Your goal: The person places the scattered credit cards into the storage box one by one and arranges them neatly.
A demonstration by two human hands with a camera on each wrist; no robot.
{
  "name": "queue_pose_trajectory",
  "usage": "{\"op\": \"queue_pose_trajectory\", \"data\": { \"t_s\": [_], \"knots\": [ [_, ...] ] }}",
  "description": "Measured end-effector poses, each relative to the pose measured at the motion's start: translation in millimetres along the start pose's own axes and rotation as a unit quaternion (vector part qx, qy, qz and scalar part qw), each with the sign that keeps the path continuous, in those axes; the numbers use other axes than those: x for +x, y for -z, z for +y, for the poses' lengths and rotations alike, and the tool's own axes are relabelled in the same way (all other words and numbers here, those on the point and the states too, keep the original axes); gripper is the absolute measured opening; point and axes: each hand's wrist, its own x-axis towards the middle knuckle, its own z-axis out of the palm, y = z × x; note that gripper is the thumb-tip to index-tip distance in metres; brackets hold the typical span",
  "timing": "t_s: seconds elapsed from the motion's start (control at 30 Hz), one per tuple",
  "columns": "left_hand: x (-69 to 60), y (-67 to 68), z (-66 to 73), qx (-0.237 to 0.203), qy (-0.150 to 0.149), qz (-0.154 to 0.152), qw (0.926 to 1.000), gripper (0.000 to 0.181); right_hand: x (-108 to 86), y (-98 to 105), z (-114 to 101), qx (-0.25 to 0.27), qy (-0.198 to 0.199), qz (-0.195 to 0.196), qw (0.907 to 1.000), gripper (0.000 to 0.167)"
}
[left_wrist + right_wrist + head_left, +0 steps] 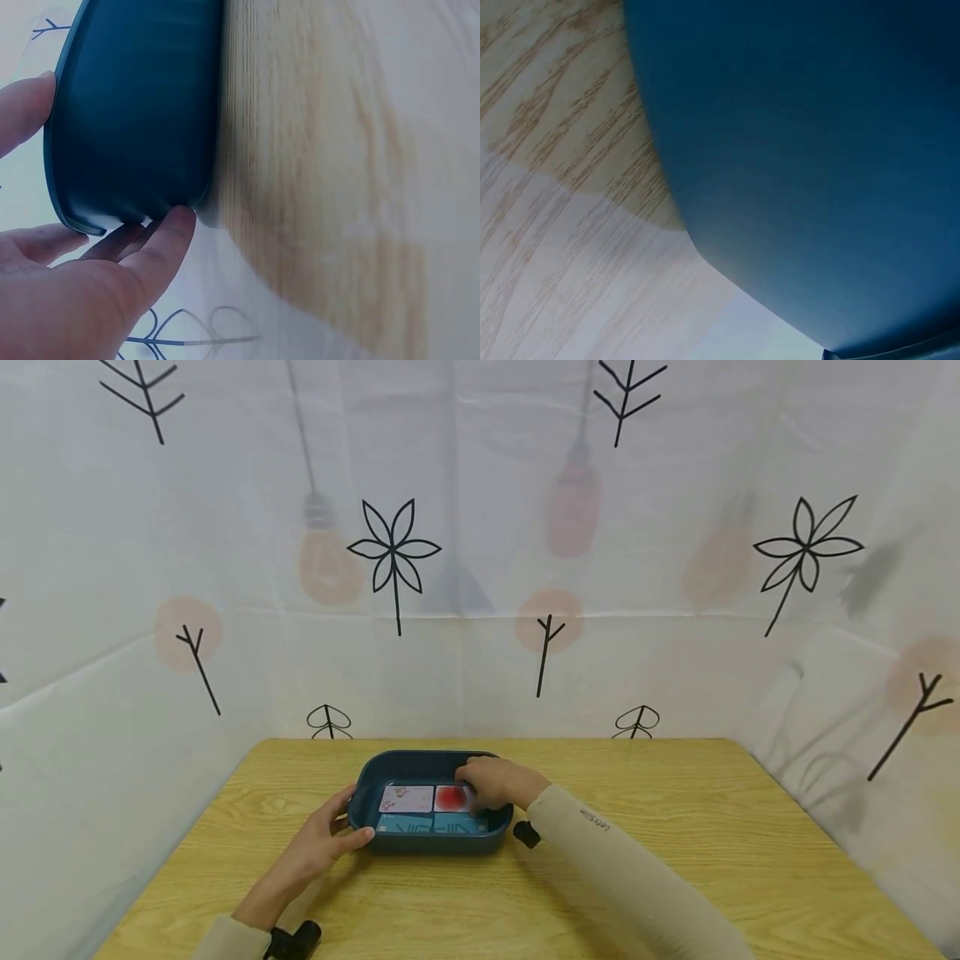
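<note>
A dark blue plastic bin (431,846) sits on the wooden table. My left hand (317,845) holds its left end, the thumb at the front rim and the fingers along the outer side; the left wrist view shows these fingers (161,255) against the bin's wall. My right hand (497,782) reaches over the right side into the bin, fingers bent down by the cards. Whether they pinch anything is hidden. Flat in the bin lie a white card with a reddish pattern (406,799), a card with a red circle (451,798), and teal lettered cards (405,824) nearer me.
The yellow wood-grain table (675,827) stretches to both sides of the bin. Behind it hangs a white cloth (480,677) printed with plants and bulbs. Black wrist devices (295,941) show at both arms. The right wrist view is mostly filled by the bin's outer wall (795,150).
</note>
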Motion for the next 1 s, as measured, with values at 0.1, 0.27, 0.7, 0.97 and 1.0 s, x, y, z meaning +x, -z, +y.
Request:
{"op": "queue_pose_trajectory", "data": {
  "t_s": [0.1, 0.27, 0.7, 0.97, 1.0],
  "knots": [
    [-0.2, -0.3, 0.3, -0.002, 0.000, 0.000, 1.0000, 0.077, -0.1, 0, 1, -0.002, 0.003, 0.002, 1.0000, 0.040],
    [0.2, -0.3, 0.5, -0.003, -0.002, -0.002, 1.0000, 0.077, -0.4, -1, 1, -0.008, 0.013, 0.007, 0.9999, 0.038],
    [-0.8, -0.9, 1.3, 0.001, 0.002, 0.000, 1.0000, 0.078, 0.5, -3, 8, 0.019, 0.038, 0.019, 0.9989, 0.038],
    [-0.3, -0.7, 0.1, 0.007, 0.003, 0.002, 1.0000, 0.077, -4.5, -2, 11, 0.038, 0.052, 0.030, 0.9975, 0.044],
    [-0.5, -0.6, 0.1, 0.006, 0.003, 0.002, 1.0000, 0.078, -5.5, -1, 11, 0.040, 0.054, 0.031, 0.9972, 0.044]
  ]
}}
